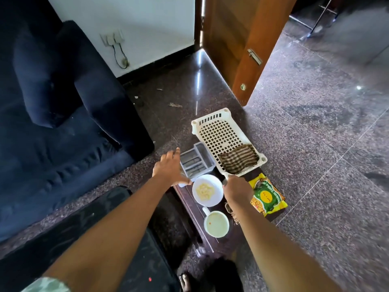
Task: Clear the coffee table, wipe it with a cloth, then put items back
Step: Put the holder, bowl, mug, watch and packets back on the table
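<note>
On the left side of the room a big dark blue sofa (63, 123) stands on a speckled stone floor (315, 133), and a brown wooden door (242, 39) is open at the back. Between the sofa and the open floor stands the low dark wooden surface (194, 216), narrow and seen from above. At its far end lies a white plastic basket (219, 133) with a grid bottom, and part of the basket reaches out past the far edge of the surface. A yellow and green snack packet (267, 197) lies on the right side, just beside the right wrist. A grey cutlery organiser (197, 163) sits just left of the basket. A brown striped cloth (239, 159) lies folded inside the near corner of the basket. Near the organiser is a white bowl (214, 199) with some pale food pieces, and closer to the person a white mug (206, 211) with a pale liquid. The left hand (169, 168) is at the left edge of the organiser with the fingers stretched out, not curled around anything I can see. The right hand (236, 191) is closed around the near corner of the basket, so the cloth lies just beyond its knuckles and well to the right of the left hand.
</note>
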{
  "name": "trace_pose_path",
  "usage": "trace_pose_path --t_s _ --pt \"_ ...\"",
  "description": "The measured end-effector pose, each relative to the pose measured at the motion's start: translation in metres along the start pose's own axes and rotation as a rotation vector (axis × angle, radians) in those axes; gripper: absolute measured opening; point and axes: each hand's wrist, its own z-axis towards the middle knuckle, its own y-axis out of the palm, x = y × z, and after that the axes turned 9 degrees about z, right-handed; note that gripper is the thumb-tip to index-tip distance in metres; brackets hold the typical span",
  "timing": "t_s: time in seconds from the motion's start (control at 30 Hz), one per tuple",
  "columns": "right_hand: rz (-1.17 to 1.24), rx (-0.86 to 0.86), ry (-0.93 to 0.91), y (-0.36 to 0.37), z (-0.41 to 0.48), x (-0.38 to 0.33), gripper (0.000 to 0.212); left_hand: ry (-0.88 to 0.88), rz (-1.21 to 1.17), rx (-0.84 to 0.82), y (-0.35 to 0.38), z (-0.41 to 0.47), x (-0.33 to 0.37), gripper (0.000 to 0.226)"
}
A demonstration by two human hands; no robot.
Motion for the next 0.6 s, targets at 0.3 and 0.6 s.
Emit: trace_pose_path --t_s 0.3,0.6 --pt "0.097 -0.063 0.066 0.011 -0.005 -0.014 0.026 -0.007 -0.123 0.075 0.009 0.0 -0.002 0.124" --pt "0.218 0.061 -0.063 -0.027 -0.028 -0.031 0.008 -0.105 -0.247 0.218 -0.011 -0.032 -0.017 0.116"
